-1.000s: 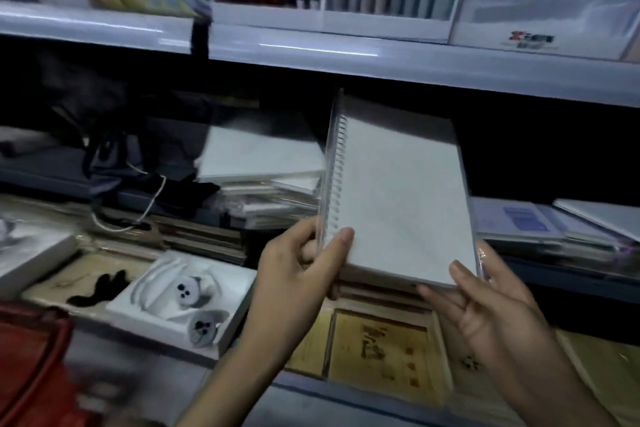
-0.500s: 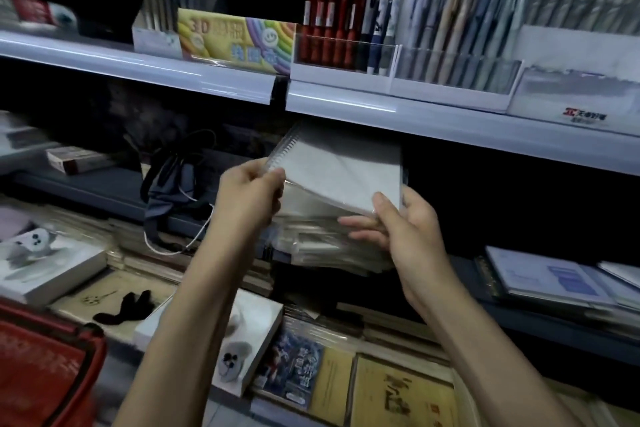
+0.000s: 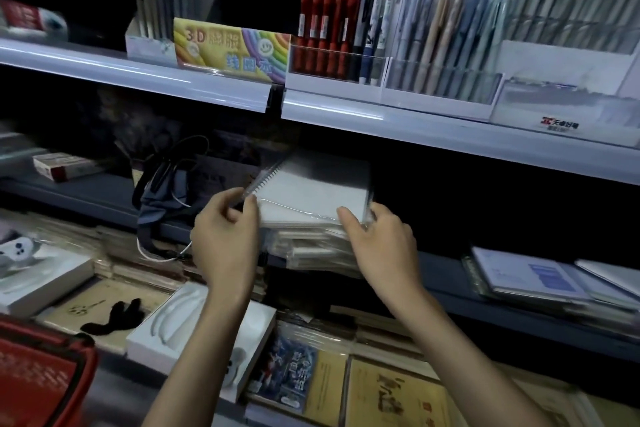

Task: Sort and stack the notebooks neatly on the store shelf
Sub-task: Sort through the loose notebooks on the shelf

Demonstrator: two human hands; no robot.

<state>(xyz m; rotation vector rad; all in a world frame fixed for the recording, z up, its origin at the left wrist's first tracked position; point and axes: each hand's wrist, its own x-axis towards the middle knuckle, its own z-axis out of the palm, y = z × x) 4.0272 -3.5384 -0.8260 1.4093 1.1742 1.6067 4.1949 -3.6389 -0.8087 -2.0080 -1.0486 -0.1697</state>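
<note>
While held at both near corners, a spiral notebook (image 3: 313, 192) lies on the wrapped stack (image 3: 311, 251) on the middle shelf (image 3: 445, 272).
Fingers of left hand (image 3: 225, 236) pinch the spiral corner; right hand (image 3: 381, 243) clamps the right corner, thumb on top.

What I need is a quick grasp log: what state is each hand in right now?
Left hand: pinches the spiral notebook at its spiral corner.
Right hand: grips the same notebook's other near corner.
</note>
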